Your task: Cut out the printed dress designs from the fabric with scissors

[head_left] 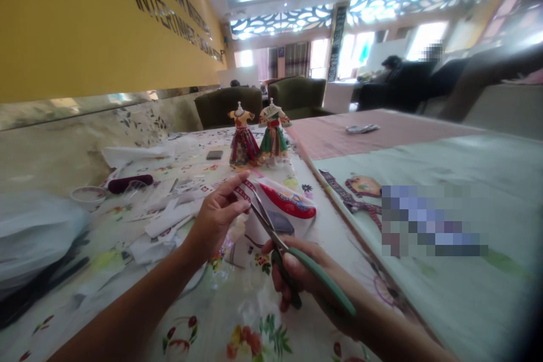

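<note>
Green-handled scissors (292,251) are in my right hand (307,268), with the fingers wrapped around the handles. Their blades point up and left, somewhat apart, at a red patterned strip (242,191). My left hand (218,212) pinches that strip between thumb and fingers, close to the blade tips. Just behind the blades lies a white piece with a red, blue-patterned edge (291,202). A grey-blue flat item (280,222) shows beneath it, partly covered by the scissors.
Two small dress forms in costumes, one maroon-skirted (244,138) and one green (272,133), stand at the back. White paper scraps (176,218), a dark elongated case (130,183) and a plastic bag (36,237) lie left. Patterned cutouts (362,186) lie right.
</note>
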The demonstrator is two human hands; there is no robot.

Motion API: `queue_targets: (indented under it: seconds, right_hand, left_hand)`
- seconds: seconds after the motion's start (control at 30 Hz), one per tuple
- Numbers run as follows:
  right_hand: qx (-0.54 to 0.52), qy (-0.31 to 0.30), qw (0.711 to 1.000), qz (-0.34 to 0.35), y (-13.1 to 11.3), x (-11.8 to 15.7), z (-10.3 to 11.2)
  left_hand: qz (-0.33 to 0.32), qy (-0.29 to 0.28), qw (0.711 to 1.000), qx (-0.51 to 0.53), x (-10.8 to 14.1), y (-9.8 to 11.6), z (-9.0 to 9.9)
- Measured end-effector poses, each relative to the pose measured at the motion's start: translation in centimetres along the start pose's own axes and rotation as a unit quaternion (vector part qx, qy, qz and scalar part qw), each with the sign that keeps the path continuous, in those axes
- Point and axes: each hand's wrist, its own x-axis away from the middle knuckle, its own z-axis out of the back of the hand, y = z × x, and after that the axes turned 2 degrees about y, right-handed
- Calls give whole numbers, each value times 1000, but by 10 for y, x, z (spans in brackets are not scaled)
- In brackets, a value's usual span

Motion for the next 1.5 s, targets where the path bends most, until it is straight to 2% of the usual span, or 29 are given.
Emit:
queue_targets:
  seconds: [0.33,0.67,1.5]
  right_hand:
    - [31,20,999,37,3,-4,0]
    - [49,34,997,47,0,-5,-1]
    - [28,66,996,44,10,-4,-2]
  left_hand:
    - [51,-23,995,83,11,-14,-11]
    - [64,-19,995,68,18,-12,-15]
    - [56,-30,992,108,19,-13,-18]
